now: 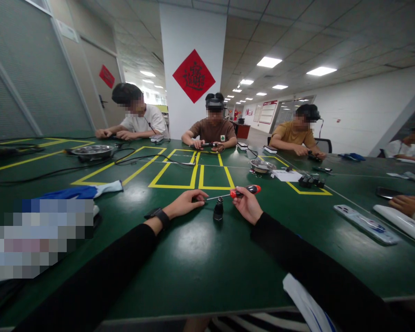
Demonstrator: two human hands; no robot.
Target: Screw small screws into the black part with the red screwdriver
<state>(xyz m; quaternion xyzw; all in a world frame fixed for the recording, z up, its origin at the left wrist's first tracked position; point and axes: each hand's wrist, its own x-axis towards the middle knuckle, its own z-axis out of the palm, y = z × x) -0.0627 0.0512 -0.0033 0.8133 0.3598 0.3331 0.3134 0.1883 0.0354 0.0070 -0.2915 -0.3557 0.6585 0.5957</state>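
Note:
My right hand (248, 206) is closed round the red and black handle of a screwdriver (251, 190). Its thin metal shaft points left, lying nearly level above the table. The tip reaches the fingertips of my left hand (187, 203), which are pinched together; whether they grip the tip or something small there is hidden. Between both hands a small black tapered part (218, 212) with a narrower top stands upright on the green table (193, 276), just below the shaft. Neither hand appears to hold that part.
Metal bowls (263, 167) and black parts (311, 180) lie farther back. A phone (364, 224) and a white case (401, 222) are to the right, near another person's hand (411, 204). Blue and white gloves (107, 188) lie left. Several people sit around the table.

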